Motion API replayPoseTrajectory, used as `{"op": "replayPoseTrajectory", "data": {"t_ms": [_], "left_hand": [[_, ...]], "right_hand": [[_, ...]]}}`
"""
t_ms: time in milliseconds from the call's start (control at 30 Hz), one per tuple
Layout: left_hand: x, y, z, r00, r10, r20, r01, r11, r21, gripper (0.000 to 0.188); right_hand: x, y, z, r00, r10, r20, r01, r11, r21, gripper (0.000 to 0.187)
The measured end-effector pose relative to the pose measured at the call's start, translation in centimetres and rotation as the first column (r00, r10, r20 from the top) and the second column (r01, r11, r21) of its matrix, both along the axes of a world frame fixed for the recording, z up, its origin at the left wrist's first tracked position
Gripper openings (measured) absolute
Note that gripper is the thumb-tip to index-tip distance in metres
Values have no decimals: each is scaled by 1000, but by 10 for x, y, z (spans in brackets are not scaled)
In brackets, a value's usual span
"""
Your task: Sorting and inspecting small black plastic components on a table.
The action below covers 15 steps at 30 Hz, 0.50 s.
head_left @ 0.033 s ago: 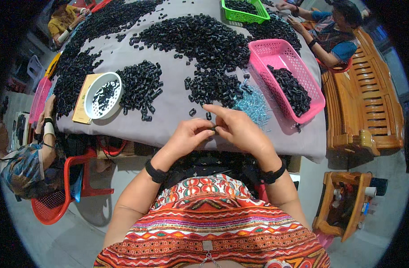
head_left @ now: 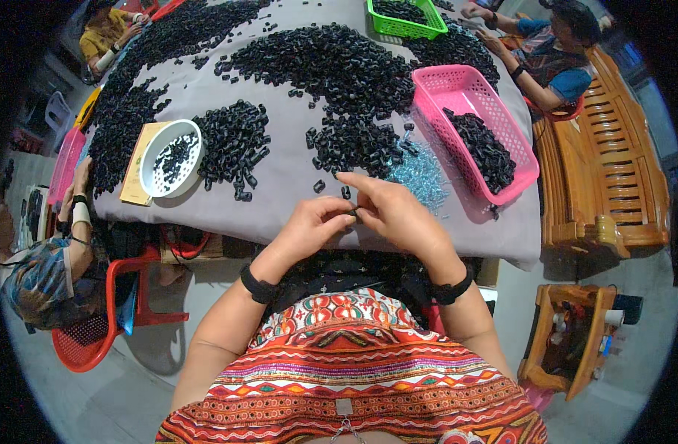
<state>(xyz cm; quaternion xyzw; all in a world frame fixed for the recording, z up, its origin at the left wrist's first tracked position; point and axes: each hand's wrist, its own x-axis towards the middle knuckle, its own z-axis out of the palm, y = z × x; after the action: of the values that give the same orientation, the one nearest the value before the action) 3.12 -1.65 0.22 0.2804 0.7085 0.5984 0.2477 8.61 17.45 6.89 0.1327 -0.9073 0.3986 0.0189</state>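
My left hand (head_left: 314,224) and my right hand (head_left: 400,214) meet over the near edge of the cloth-covered table. Between their fingertips is a small black plastic piece (head_left: 354,212), pinched from both sides and mostly covered. My right index finger stretches forward, while its thumb stays at the piece. Just beyond my fingers lie a few loose black pieces (head_left: 346,192), and behind them a large heap of black pieces (head_left: 354,144). Beside my right hand spreads a pile of small clear bluish parts (head_left: 422,177).
A pink basket (head_left: 528,166) partly filled with black pieces stands on the right. On the left, a white bowl (head_left: 148,164) rests partly on a tan booklet (head_left: 134,189). A green basket (head_left: 409,31) sits at the back. Other people work around the table; a wooden bench (head_left: 613,163) stands right.
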Motion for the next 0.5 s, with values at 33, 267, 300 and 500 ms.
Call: {"op": "replayPoseTrajectory", "data": {"t_ms": [33, 267, 300, 500], "left_hand": [[0, 0, 1, 1000, 2, -1, -2, 1000, -14, 20], [-3, 1, 2, 982, -12, 189, 5, 999, 38, 18], [-4, 2, -1, 976, -10, 217, -10, 996, 88, 19], [-12, -1, -2, 955, 17, 296, -67, 985, 160, 17]], "right_hand": [[0, -1, 0, 999, -21, -30, 21, 1000, 7, 60], [3, -9, -10, 991, -76, -113, 75, 997, -14, 52], [3, -10, -12, 979, -78, -187, 80, 997, 4, 51], [7, -17, -6, 973, -105, -204, 106, 994, -7, 39]]}}
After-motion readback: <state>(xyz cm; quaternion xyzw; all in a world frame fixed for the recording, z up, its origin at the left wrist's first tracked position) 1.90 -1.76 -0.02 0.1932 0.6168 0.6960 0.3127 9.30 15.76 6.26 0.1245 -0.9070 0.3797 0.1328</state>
